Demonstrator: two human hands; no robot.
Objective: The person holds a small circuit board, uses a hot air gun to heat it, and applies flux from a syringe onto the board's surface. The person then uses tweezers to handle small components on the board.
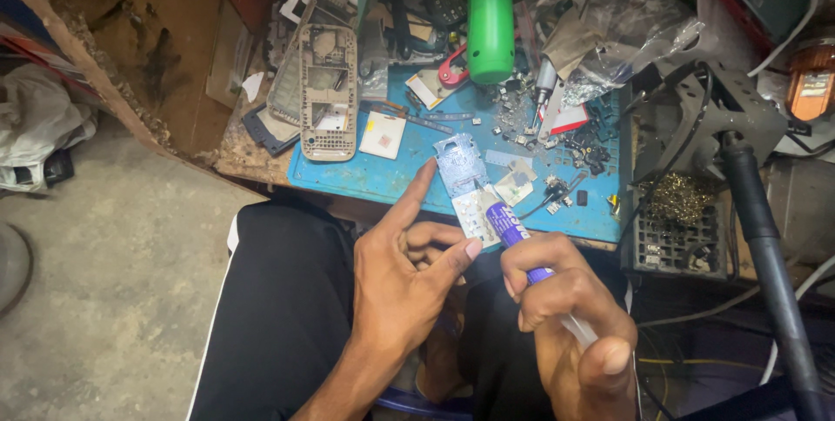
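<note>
while two hands [409,273] work, one syringe [513,234] shows.

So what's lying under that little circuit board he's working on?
The circuit board rests on a blue work mat, with a pale keypad sheet at its near end. Whatever lies directly beneath is covered.

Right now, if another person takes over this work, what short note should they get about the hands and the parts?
Left hand: holds nothing; its index finger points up and its tip touches the circuit board.
Right hand: grips a purple syringe, thumb on the plunger, nozzle at the board's lower part.
The board lies at the front edge of the blue mat. A beige phone frame lies on the mat's left, a green cylinder at the back, small loose parts to the right.
Done: syringe is on the board. How much has come out, I cannot tell.
Left: the board is not in any frame.
</note>
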